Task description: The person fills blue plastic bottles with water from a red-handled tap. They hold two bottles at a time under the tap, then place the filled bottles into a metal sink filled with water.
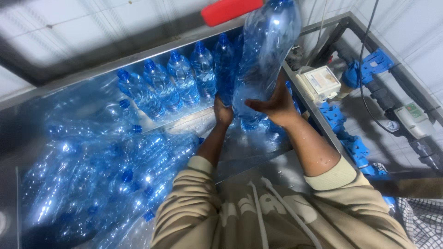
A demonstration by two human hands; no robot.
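Note:
I hold a large clear blue plastic bottle point(263, 55) upright between both hands, its blue cap near the top of the view. My left hand point(223, 113) grips its lower left side and my right hand point(276, 105) wraps its lower right side. Behind it stands a row of several similar capped bottles point(177, 80) on a steel surface point(184, 121). My forearms are wet and my beige sleeves are pushed up.
A heap of several blue bottles point(101, 180) lies at the left. A red object point(229, 10) hangs above. At the right are a white box point(320, 82), blue pipe fittings point(344, 129), grey valves point(415, 121) and black cables along a tiled wall.

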